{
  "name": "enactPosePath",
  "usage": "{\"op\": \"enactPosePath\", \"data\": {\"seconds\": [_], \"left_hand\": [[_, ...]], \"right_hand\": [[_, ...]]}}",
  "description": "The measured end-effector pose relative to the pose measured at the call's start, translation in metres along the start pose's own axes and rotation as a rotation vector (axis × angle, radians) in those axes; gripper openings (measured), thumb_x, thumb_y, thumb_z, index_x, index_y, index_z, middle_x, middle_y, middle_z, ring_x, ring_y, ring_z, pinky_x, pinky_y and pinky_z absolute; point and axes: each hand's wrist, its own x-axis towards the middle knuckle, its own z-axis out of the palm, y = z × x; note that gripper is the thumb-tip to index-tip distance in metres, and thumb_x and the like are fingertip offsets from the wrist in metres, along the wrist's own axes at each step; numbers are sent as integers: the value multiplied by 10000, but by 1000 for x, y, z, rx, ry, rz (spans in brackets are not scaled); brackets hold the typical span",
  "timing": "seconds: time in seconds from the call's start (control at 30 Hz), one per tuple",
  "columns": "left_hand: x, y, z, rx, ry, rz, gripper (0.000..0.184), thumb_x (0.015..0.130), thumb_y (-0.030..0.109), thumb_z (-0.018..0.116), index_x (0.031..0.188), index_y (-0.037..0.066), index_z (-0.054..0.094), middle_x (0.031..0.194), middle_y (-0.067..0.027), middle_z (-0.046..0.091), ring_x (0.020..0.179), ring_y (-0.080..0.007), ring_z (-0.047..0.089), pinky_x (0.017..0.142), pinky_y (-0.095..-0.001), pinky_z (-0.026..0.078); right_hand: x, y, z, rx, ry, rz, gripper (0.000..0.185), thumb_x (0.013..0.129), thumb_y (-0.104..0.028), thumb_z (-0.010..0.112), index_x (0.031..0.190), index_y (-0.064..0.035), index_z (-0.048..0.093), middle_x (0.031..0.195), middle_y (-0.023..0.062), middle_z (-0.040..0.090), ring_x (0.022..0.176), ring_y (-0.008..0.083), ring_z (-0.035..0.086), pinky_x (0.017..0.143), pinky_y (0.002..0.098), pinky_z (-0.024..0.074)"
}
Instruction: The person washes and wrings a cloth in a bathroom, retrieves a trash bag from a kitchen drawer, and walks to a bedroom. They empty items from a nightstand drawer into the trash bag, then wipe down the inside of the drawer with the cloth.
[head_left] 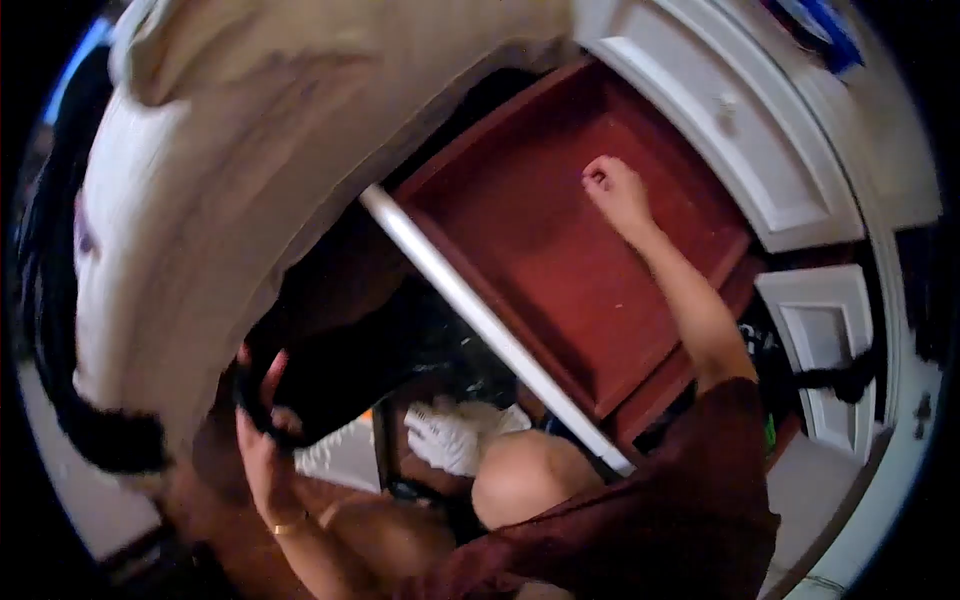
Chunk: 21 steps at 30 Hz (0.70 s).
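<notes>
My right hand (615, 193) is over the bare red-brown inside of a pulled-out drawer (540, 240), with its fingers curled together. Whether anything small is between those fingers I cannot make out. At the lower left, my left hand (262, 425) has a black item (290, 432) between thumb and fingers, with two fingertips pointing up. The item merges with the dark area behind it, so its full shape is hidden. The drawer's white front edge (480, 315) runs diagonally between my hands.
White cabinet fronts (725, 110) line the right side. Pale bedding (230, 150) hangs at the upper left. Below the drawer are white crumpled cloth (450, 435), a pale box-like thing (345, 455) and a dark shiny bag (450, 345). My bare knee (530, 480) is near the drawer front.
</notes>
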Motion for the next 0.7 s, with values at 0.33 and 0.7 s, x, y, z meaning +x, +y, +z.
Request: {"op": "enactPosePath", "data": {"seconds": [0.33, 0.7], "left_hand": [[8, -3, -23, -108, -118, 3, 878, 755, 115, 733, 1480, 96, 237, 1370, -120, 485, 1015, -63, 501, 876, -213, 402], [6, -31, -67, -142, -138, 70, 726, 817, -80, 553, 1462, 103, 275, 1446, -102, 369, 973, -100, 557, 839, -255, 483]], "right_hand": [[-96, -294, 70, 594, -626, -607, 120, 802, -64, 566, 899, -19, 621, 883, 147, 615, 840, 316, 607, 741, 367, 491], [-142, -284, 133, 66, -734, -625, 332, 837, -90, 569, 1159, -11, 587, 1093, 175, 618, 1002, 341, 591, 866, 392, 478]]}}
